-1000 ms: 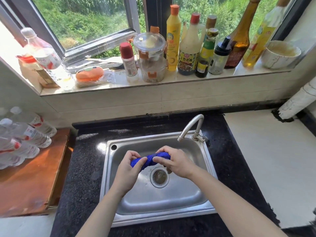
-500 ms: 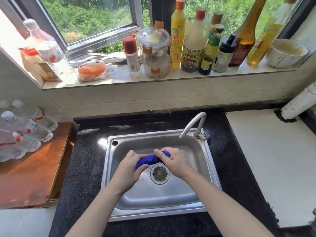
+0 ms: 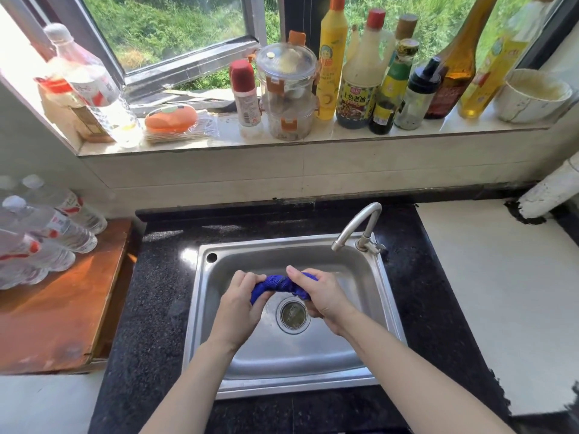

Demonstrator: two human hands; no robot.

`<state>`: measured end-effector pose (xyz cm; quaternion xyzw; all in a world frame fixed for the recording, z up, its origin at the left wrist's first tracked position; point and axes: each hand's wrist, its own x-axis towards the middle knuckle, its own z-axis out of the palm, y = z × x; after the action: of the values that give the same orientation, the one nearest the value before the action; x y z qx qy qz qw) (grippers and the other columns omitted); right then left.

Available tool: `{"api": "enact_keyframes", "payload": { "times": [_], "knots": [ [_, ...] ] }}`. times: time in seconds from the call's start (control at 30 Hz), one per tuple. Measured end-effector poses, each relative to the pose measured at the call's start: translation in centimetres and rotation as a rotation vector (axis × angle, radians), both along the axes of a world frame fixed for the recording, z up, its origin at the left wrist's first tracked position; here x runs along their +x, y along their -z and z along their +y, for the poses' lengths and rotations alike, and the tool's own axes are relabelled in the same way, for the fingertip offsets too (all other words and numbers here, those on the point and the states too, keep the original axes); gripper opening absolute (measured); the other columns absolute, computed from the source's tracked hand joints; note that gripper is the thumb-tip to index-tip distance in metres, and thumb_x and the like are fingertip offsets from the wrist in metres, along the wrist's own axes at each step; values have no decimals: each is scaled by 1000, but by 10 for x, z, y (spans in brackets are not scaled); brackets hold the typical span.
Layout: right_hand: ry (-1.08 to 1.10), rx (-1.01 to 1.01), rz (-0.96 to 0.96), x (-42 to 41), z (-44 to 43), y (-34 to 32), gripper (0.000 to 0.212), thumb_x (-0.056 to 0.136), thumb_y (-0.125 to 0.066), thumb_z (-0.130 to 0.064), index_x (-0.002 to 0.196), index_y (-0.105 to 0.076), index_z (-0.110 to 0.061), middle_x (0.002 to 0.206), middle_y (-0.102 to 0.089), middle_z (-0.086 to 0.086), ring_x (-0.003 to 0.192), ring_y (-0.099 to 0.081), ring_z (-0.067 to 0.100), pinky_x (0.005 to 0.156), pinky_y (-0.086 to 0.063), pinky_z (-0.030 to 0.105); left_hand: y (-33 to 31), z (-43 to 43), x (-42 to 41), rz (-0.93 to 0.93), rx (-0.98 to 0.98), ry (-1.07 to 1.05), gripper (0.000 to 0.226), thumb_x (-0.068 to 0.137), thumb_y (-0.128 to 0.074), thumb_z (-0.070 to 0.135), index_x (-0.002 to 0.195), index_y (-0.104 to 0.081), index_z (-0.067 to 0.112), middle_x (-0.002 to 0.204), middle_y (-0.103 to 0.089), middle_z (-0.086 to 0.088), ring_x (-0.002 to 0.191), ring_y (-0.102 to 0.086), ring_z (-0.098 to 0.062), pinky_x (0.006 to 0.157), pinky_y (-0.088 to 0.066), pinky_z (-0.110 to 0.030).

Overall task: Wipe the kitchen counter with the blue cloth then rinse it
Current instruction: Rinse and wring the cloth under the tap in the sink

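Observation:
The blue cloth [image 3: 275,285] is twisted into a tight roll above the steel sink [image 3: 360,364]. My left hand [image 3: 239,305] grips its left end and my right hand [image 3: 322,296] grips its right end, fingers curled round it. Both hands hang just over the round drain [image 3: 293,314]. Most of the cloth is hidden inside the two fists. The curved tap [image 3: 357,225] stands at the sink's back right, with no water visible from it. Black speckled counter [image 3: 150,308] surrounds the sink.
A wooden board [image 3: 59,305] with several plastic water bottles [image 3: 47,227] lies left of the counter. The windowsill [image 3: 344,133] behind carries sauce bottles, stacked clear containers and a white bowl [image 3: 532,95]. A white worktop [image 3: 501,292] lies to the right.
Both hands have kept hold of the cloth over the drain and turned against each other, so the roll looks more tightly twisted. The view has shifted slightly.

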<state>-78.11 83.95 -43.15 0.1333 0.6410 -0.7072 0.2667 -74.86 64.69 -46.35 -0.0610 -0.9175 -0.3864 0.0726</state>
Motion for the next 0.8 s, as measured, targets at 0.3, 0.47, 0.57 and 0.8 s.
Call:
{"api": "enact_keyframes", "payload": {
  "times": [0.3,0.47,0.57,0.8],
  "knots": [
    [-543,604,824,-10,39,13,51,84,-81,-28,132,-64,-26,101,-58,-7,94,-56,5,87,-44,17,-10,-10,7,-385,234,-12,36,89,-74,18,118,-63,35,108,-61,10,101,-57,1,88,-41,-12],
    [-565,606,883,-12,42,5,46,91,-73,-36,134,-57,-32,115,-52,-7,103,-56,7,91,-50,29,-35,-4,7,-530,561,-4,27,92,-71,15,116,-68,27,87,-70,-5,72,-62,-17,66,-51,-33],
    [-637,644,854,-15,46,-5,45,93,-67,-47,134,-50,-37,115,-55,-10,104,-56,5,95,-49,33,-46,-2,6,-637,635,-8,18,97,-65,22,115,-66,23,72,-63,-7,62,-58,-24,58,-54,-38],
    [-694,720,901,-15,52,-8,59,93,-63,-55,143,-43,-31,111,-41,-11,89,-53,9,88,-50,34,-53,-10,3,-836,839,39,41,88,-57,37,126,-68,28,107,-69,-5,84,-56,-18,71,-55,-40]
  ]
}}
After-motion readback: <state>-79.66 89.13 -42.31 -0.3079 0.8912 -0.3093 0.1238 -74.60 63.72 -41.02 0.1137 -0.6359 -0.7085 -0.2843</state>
